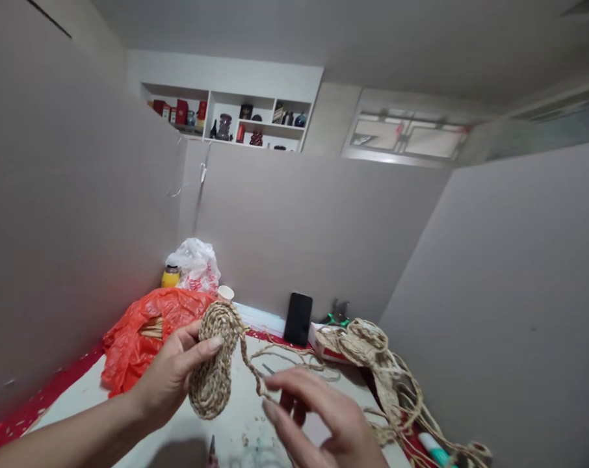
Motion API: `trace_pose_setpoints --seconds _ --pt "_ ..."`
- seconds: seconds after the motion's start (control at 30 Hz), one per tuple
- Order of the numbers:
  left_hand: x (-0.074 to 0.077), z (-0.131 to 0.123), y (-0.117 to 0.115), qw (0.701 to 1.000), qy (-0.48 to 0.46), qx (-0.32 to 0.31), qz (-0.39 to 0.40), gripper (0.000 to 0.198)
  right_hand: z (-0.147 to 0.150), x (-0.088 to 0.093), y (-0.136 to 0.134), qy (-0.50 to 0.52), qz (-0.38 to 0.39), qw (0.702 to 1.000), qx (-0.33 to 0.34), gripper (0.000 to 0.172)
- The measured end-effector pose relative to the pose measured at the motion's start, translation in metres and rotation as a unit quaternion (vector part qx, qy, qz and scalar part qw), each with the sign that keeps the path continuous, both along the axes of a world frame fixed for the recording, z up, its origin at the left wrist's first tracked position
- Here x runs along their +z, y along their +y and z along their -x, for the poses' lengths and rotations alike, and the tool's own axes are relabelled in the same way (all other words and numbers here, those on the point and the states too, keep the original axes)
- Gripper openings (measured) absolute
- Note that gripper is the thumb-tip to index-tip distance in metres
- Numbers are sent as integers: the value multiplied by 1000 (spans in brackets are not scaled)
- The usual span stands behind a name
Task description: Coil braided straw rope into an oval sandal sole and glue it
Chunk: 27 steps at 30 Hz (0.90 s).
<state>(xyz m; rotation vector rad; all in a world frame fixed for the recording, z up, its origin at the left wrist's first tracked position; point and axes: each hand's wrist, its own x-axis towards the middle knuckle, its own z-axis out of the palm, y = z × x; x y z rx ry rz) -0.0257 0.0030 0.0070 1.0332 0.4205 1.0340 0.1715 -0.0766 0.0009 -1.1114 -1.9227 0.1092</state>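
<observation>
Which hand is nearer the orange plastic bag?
Left. The left hand, gripping the woven coil, sits right beside the orange plastic bag. The right hand is farther off, on the coil's other side, at the loose braid end.

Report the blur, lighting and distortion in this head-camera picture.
Head view: the right hand is smeared by motion, while the left hand and the braided straw oval it holds are fairly sharp; the orange bag throws a reddish tint on the left wall; the wide lens makes that wall lean outward.
</observation>
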Motion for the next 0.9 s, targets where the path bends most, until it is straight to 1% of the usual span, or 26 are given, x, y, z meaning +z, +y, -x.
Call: trace_pose_setpoints --seconds 0.07,0.13,0.23,0.33,0.43,0.53,0.67,0.73,0.8,0.9 --pt "7 -9 -4 1000 -14 -12 -18 14 4 21 2 65 -29 997 -23 14" --pt "12 -18 -6 999 -31 -20 -31 16 8 31 4 111 -9 993 -31 16" --pt "13 -28 -7 998 -46 -29 -42 16 10 31 7 168 54 984 -11 20" --pt "10 -34 -7 997 -56 -36 -40 15 9 27 9 216 91 972 -1 23" --pt "9 -39 -7 997 -61 -37 -34 14 7 26 11 271 130 954 14 26" --pt "8 -42 -6 997 -57 -36 -31 11 4 25 13 345 184 919 48 29" --pt "6 -42 -6 998 -53 -32 -29 12 1 20 19 441 262 851 113 28" --pt "5 -42 -7 998 -47 -31 -25 13 1 17 22 473 286 821 147 26" --pt "4 -42 -8 998 -40 -34 -18 14 3 15 25 493 299 799 172 24" --pt "4 -43 -9 999 -35 -32 -12 14 5 15 27 505 314 781 190 24"
